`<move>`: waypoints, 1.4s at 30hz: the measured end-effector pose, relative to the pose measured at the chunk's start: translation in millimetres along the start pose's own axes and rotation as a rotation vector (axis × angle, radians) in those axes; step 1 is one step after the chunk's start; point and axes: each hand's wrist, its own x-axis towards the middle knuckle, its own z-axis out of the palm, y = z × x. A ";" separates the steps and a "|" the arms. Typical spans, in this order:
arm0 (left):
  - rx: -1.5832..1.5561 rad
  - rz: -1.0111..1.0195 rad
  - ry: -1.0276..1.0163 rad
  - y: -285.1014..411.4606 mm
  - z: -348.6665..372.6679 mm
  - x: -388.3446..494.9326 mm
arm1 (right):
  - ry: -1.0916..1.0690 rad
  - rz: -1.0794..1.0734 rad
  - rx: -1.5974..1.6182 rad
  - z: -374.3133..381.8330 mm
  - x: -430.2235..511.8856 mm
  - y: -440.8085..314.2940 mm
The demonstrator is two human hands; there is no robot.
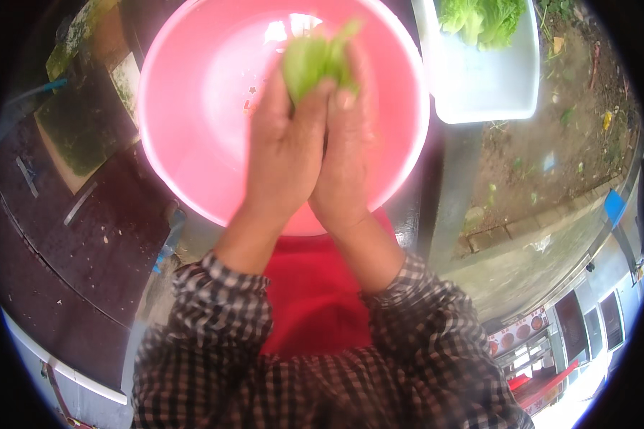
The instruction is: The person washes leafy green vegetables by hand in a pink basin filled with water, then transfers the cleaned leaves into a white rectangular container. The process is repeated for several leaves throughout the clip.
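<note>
Both my hands are pressed together above a large pink plastic basin. Between them is a bunch of green leaves, blurred, probably lettuce. My left hand grips the bunch from the left side, its thumb lying over the lower end. On the other side my right hand closes on the same leaves, with its thumb beside the left one. The leaf tips stick up past my fingers, which are partly hidden. Bright reflections and small printed marks show on the basin's inside.
A white plastic tub with leafy lettuce stands right of the basin. Bare soil edged with bricks lies farther right. Dark brown boards are on the left. Red cloth shows below the basin.
</note>
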 end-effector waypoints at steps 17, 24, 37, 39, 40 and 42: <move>-0.018 0.059 -0.075 -22.7 2.8 1.8 | -0.017 -0.288 -0.109 -5.0 11.3 -8.5; 0.022 -0.939 0.202 -148.4 -18.8 -106.1 | 0.149 0.955 0.221 -38.1 -124.7 75.6; 0.037 -0.551 -0.182 -35.9 14.2 -21.2 | 0.110 0.693 0.292 -82.7 -26.2 -26.2; 0.328 -0.302 -0.195 -38.7 18.3 -29.6 | 0.118 0.764 0.368 -75.9 -30.8 -30.7; 0.424 -0.169 -0.201 -41.0 20.9 -34.2 | 0.138 0.838 0.385 -71.4 -33.9 -30.8; 0.856 0.099 -0.333 -43.8 27.2 -42.2 | 0.147 0.810 0.528 -64.2 -39.1 -29.1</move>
